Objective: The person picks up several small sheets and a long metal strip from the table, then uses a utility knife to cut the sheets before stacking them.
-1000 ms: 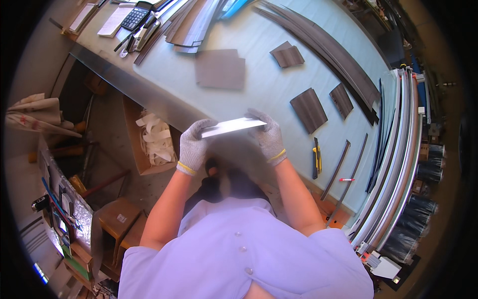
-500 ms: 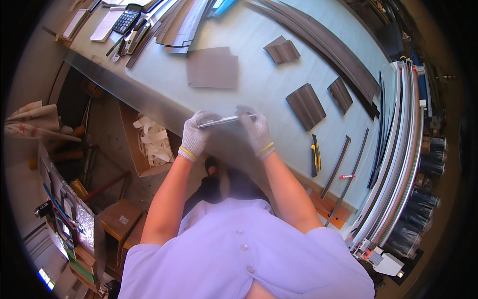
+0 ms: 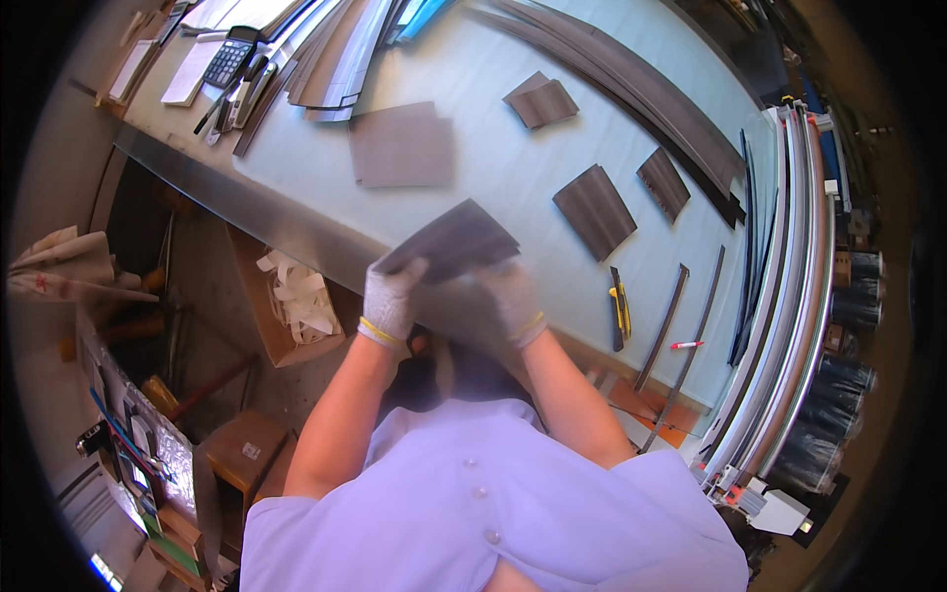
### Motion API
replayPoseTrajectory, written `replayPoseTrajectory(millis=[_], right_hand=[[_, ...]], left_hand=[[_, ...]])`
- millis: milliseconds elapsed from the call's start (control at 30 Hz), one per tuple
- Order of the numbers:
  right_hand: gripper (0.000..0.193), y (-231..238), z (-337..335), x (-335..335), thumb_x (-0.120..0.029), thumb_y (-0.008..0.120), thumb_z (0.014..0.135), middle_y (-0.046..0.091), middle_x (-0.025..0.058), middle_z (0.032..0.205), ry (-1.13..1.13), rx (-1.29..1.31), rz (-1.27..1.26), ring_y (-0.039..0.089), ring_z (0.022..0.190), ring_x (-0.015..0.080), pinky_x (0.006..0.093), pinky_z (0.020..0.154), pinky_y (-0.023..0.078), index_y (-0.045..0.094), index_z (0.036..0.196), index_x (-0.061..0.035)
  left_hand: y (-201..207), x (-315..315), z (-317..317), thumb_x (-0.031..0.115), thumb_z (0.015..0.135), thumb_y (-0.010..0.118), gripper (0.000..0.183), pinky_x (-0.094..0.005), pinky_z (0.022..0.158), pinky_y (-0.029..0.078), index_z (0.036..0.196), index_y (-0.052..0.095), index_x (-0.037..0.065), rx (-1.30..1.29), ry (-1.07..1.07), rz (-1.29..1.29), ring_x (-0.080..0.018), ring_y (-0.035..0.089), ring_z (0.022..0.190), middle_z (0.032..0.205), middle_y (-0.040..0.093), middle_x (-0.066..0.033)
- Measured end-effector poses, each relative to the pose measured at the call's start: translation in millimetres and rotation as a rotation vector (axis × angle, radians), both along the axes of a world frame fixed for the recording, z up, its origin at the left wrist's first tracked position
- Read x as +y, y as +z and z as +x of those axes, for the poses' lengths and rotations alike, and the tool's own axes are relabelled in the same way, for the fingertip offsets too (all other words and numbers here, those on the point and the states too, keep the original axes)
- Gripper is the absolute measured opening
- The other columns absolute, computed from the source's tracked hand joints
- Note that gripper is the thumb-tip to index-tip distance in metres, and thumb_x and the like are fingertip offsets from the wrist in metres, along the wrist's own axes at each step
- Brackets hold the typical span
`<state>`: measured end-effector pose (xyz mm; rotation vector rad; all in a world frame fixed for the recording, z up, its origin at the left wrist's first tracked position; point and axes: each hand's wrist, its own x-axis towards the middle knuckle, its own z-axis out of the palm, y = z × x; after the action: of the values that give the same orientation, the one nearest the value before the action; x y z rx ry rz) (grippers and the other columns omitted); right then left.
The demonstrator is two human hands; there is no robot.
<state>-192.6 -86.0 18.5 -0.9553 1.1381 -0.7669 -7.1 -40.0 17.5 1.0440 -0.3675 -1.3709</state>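
Observation:
Both of my hands wear pale knitted gloves with yellow cuffs. Between them, over the table's near edge, is a dark brown rectangular sheet [image 3: 459,240], tilted so its broad face shows. My left hand [image 3: 393,299] is closed on its left end, thumb on top. At the lower right edge of the sheet, my right hand [image 3: 511,299] is closed on it too, its fingers slightly blurred. Whether it is one sheet or a thin stack, I cannot tell. Just beyond lie flat grey-brown sheets [image 3: 402,146], overlapping each other.
Dark brown pieces [image 3: 595,212] lie on the pale table [image 3: 483,148], near a yellow-and-black utility knife [image 3: 620,308] and a red-and-white marker [image 3: 688,345]. Long strips [image 3: 631,84] run along the far side. A calculator [image 3: 230,57] sits at far left; below the table edge stands a box of white strips [image 3: 296,296].
The held sheet, seen edge-on before, has turned so its dark face shows. Both hands have come slightly lower in the view. The surroundings have shifted a little as the view moved.

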Motion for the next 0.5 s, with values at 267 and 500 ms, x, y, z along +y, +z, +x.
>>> replayPoseTrajectory(millis=[267, 500], right_hand=[[0.017, 28.5, -16.8, -7.1, -0.013, 0.064, 0.091, 0.071, 0.011, 0.089, -0.001, 0.275, -0.452, 0.067, 0.076, 0.0205, 0.0321, 0.069, 0.052, 0.072, 0.1, -0.0004], [0.023, -15.7, -24.3, -14.8, 0.001, 0.059, 0.081, 0.072, 0.0205, 0.097, 0.136, 0.514, -0.803, 0.07, 0.09, 0.0363, 0.0403, 0.08, 0.055, 0.073, 0.099, -0.0002]], left_hand=[[46.0, -27.8, 29.5, 0.001, 0.08, 0.068, 0.06, -0.029, 0.093, 0.05, 0.139, 0.055, 0.0, -0.366, -0.295, -0.053, -0.0147, 0.063, 0.102, 0.125, 0.066, -0.0105], [41.5, -47.2, 9.1, -0.005, 0.078, 0.069, 0.024, -0.0296, 0.087, 0.052, 0.101, 0.075, 0.002, -0.866, -0.589, -0.312, -0.0201, 0.067, 0.093, 0.1, 0.071, -0.0105]])
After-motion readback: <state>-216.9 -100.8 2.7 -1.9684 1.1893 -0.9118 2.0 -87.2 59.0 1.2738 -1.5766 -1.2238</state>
